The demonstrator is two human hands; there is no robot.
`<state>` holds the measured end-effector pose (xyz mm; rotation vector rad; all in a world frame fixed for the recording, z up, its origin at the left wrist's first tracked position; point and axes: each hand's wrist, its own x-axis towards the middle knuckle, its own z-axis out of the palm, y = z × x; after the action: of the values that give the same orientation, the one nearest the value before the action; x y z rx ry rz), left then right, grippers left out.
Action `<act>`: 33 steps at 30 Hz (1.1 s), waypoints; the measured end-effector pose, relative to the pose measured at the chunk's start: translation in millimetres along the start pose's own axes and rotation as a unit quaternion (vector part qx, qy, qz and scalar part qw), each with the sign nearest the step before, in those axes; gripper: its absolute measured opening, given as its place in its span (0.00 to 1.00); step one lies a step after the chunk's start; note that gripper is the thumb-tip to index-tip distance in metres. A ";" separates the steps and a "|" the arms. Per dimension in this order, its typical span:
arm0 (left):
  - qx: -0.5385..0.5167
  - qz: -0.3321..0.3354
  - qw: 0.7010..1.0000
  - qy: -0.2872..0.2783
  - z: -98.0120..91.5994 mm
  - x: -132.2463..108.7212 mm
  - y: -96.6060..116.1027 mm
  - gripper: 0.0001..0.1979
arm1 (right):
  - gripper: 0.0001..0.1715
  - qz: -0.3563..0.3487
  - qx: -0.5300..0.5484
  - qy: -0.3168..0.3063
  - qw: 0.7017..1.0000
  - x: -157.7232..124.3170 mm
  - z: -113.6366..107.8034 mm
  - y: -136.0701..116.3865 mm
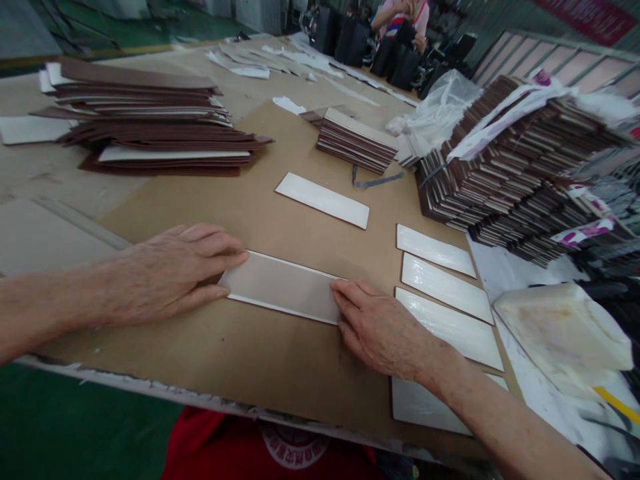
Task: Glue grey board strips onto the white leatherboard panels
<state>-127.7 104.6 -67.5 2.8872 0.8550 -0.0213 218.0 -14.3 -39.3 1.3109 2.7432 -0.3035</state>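
A flat grey rectangular board (287,287) with thin white margins along its long edges lies on brown paper in front of me. My left hand (183,270) grips its left end, fingers at the far corner and thumb at the near one. At the opposite end, my right hand (375,323) pinches the board's short edge, fingertips on top of it. Just beyond lies a white strip (323,200) with a dark edge. Several glossy white strips (447,287) lie in a column to the right, the nearest partly hidden by my right forearm.
Brown and white sheets (160,133) are piled at the back left. A small stack of boards (355,140) stands at the back middle, beside clear plastic (435,107). Tall bundles of boards (515,160) fill the right. A whitish block-like container (565,333) sits nearer; a person (400,20) is in the background.
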 end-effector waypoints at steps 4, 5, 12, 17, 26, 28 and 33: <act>0.037 0.037 0.998 -0.024 -14.9 10.6 17.8 0.21 | 0.31 0.028 -0.031 -0.008 0.999 9.2 -4.6 -17.7; 0.048 0.044 0.998 -0.027 -17.2 13.6 24.5 0.24 | 0.35 0.034 -0.040 -0.005 0.999 12.1 -4.5 -21.9; 0.085 0.030 0.996 -0.028 -4.6 21.5 54.1 0.45 | 0.43 0.051 -0.067 0.025 0.996 17.4 8.6 -24.7; 0.156 0.024 0.987 -0.036 -1.2 11.0 47.2 0.45 | 0.41 0.068 -0.047 0.039 0.996 -7.8 22.4 -13.4; 0.115 0.027 0.993 -0.027 2.5 1.1 30.4 0.37 | 0.29 0.089 -0.025 0.087 0.992 -43.0 11.3 14.5; 0.109 0.027 0.993 -0.037 2.7 1.9 28.6 0.35 | 0.31 0.090 -0.010 0.089 0.992 -36.8 11.6 17.1; 0.091 0.013 0.995 -0.039 -0.5 -5.0 31.7 0.34 | 0.46 0.070 0.036 0.009 0.997 -29.7 22.8 0.8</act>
<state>-114.7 75.6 -62.9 3.0405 0.8427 -0.2199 237.2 -41.2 -56.8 1.5211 2.6617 -0.3826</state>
